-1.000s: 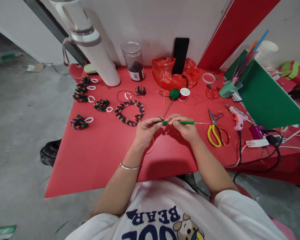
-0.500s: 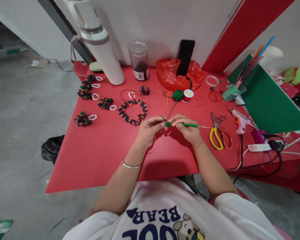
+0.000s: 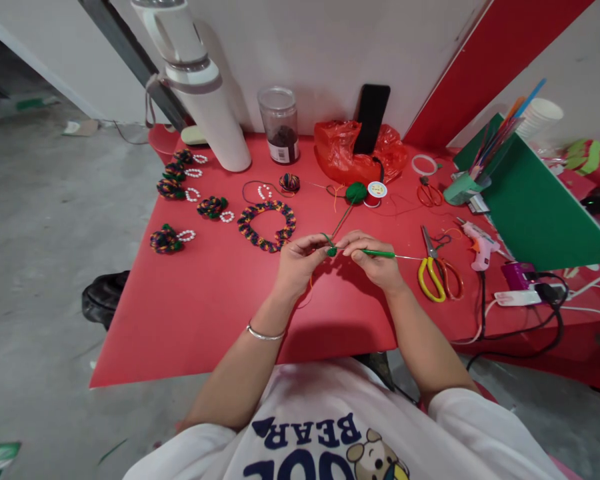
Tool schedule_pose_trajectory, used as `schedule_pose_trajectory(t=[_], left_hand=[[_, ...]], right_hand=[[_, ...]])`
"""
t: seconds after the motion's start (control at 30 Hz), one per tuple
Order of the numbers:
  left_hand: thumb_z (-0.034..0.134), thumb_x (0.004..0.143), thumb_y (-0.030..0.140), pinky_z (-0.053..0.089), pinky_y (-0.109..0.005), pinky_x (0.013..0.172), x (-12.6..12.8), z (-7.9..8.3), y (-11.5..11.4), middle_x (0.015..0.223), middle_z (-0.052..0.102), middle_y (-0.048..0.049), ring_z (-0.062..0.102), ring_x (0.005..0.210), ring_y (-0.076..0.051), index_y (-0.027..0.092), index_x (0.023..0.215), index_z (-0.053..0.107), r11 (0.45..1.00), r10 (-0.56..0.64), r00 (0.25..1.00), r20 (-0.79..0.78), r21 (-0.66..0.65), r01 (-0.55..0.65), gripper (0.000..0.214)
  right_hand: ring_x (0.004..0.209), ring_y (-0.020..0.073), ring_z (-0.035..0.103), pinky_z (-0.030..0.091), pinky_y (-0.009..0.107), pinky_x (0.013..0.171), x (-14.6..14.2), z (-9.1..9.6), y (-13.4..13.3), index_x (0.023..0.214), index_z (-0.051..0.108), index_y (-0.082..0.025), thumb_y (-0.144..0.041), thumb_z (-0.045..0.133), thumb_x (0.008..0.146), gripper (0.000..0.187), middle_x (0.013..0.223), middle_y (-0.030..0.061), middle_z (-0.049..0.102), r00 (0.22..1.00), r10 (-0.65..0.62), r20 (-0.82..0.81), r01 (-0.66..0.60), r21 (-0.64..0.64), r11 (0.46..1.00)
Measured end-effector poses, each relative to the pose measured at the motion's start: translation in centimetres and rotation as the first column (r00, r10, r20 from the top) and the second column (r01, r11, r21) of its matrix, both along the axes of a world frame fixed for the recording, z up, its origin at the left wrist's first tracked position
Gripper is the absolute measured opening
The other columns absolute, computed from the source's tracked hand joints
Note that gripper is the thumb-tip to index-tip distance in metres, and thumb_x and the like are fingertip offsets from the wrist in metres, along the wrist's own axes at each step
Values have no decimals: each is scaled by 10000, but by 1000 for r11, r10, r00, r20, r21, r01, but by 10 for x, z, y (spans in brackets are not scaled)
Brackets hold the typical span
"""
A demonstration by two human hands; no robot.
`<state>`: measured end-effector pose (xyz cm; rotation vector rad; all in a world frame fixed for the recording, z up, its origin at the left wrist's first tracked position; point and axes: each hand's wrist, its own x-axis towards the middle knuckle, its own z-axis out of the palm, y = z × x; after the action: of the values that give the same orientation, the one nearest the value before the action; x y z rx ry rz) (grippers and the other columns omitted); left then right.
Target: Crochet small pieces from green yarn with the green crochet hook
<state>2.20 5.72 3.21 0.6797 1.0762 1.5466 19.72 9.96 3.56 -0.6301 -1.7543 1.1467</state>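
Note:
Above the middle of the red table [image 3: 190,313], my left hand [image 3: 300,263] pinches a small knot of green yarn work [image 3: 332,251]. My right hand [image 3: 375,260] is closed on a crochet hook with a green handle [image 3: 380,253], whose metal end points right. The hook's tip meets the green knot between my fingertips. A green strand runs from the knot up to a green yarn ball [image 3: 355,192] further back.
A multicoloured crocheted ring [image 3: 267,226] and several small crocheted pieces with pearl loops [image 3: 166,239] lie at the left. Yellow and red scissors [image 3: 433,273], a pink glue gun [image 3: 477,241], cables, a red bag [image 3: 350,157], a phone, a jar and a white flask stand around.
Both hands stay together on the green yarn and hook, with only small finger shifts. The view has moved slightly, so things sit a little lower and to the right.

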Motion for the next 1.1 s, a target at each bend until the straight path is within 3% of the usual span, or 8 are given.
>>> schedule_pose_trajectory(t=[0.1,0.23,0.43,0.83,1.1], left_hand=[[888,553,183,530,-246,679,0,1,-1,837,729,-33,652,751,-132,194,725,792,997,59,995,-75,50,-55,198],[872,626,265,490,-238,589,-1,3,-3,741,711,-21,608,626,-107,188,767,793,1000,-15,1000,-13,9,15,179],[944,533,234,513,-251,611,0,0,-3,749,739,-28,658,664,-131,185,851,796,998,-57,998,38,-16,57,355],[911,536,203,507,-250,586,3,5,-3,693,719,-19,635,614,-121,179,786,789,1000,-6,999,34,-25,6,279],[842,601,199,467,-232,528,2,4,-4,688,706,-13,588,591,-114,195,767,803,1000,24,989,-146,13,-23,170]], right_hand=[[986,217,708,578,430,948,1,-1,0,878,797,-290,-457,676,942,216,982,53,765,1000,-12,14,12,-1,1000],[991,213,708,576,424,944,2,-2,0,899,799,-303,-416,672,952,177,1005,46,765,1000,-2,12,1,15,1000],[989,217,703,573,433,950,0,0,0,876,795,-282,-425,670,951,204,988,50,772,1000,-22,21,22,31,999],[977,214,709,575,433,942,2,-1,1,885,786,-297,-411,631,977,213,968,45,763,1000,-12,20,11,34,999],[966,215,700,556,433,934,2,1,2,872,786,-287,-408,634,976,220,949,44,764,998,-9,69,3,89,996]])
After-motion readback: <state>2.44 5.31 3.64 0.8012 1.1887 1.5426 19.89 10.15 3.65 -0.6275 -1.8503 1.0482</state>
